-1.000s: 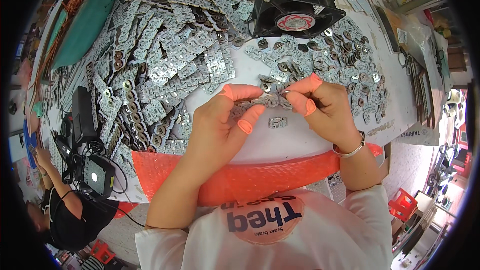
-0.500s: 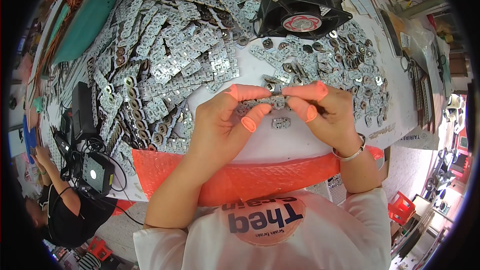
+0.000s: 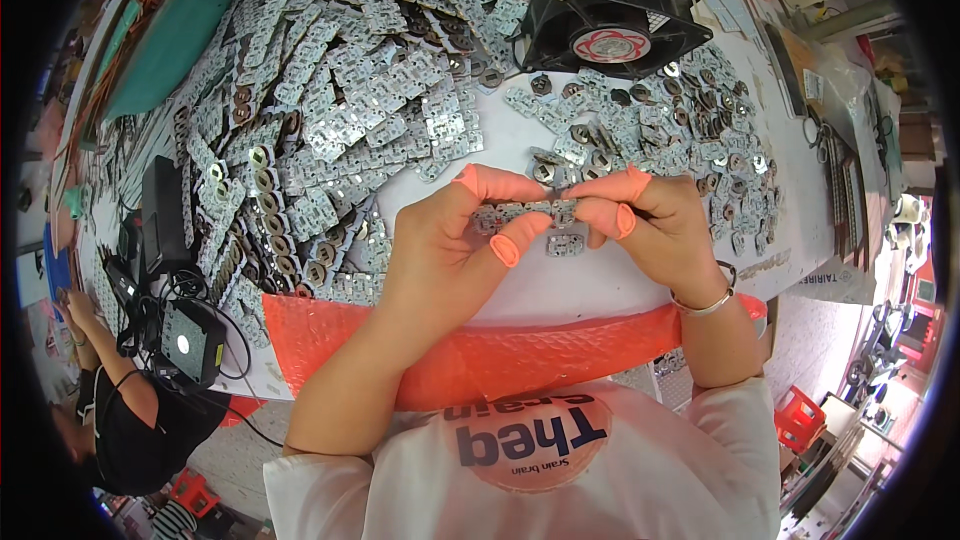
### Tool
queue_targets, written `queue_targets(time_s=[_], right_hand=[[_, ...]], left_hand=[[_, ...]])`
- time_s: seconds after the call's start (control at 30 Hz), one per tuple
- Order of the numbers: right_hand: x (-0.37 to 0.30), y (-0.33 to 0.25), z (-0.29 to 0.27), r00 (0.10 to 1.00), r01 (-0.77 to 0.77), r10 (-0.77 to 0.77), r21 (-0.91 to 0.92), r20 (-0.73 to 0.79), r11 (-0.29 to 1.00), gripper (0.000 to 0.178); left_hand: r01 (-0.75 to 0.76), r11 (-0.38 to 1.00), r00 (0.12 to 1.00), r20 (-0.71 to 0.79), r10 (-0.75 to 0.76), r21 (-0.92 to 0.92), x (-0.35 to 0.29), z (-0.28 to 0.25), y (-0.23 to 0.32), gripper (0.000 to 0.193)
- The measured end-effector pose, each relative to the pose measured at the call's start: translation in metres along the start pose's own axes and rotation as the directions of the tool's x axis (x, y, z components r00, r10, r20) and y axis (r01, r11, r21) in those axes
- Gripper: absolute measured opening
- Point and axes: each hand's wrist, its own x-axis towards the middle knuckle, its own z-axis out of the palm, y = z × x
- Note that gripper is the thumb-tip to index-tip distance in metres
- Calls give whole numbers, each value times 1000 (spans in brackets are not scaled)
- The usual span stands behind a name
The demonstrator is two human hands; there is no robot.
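Observation:
My left hand, with orange finger cots on thumb and forefinger, pinches a short strip of small silvery circuit boards. The strip lies level between my two hands. At its right end, my right hand grips the end board between thumb and forefinger, also in orange cots. The fingertips cover part of that board, and I cannot tell whether it is still joined to the strip. Just below the fingers, a single small circuit board lies on the white table.
Circuit board strips are heaped at the left, many bearing round dark parts. Loose boards spread at the right. A black fan stands behind them. Red bubble wrap lines the front edge. Black adapters with cables sit left, near another person.
My right thumb and forefinger have closed further over the end board of the strip. Both hands have shifted very slightly; the left hand keeps its pinch.

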Motion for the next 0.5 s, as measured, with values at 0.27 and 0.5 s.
queue_targets(time_s=[0.27,0.5], right_hand=[[0,0,2,1000,5,-4,-8,30,1000,16],[-7,-6,-1,988,-83,59,170,140,982,12]], left_hand=[[24,992,1000,2,-24,-126,-1,3,0,20],[283,841,959,154,-239,-460,1,1,11,20]])
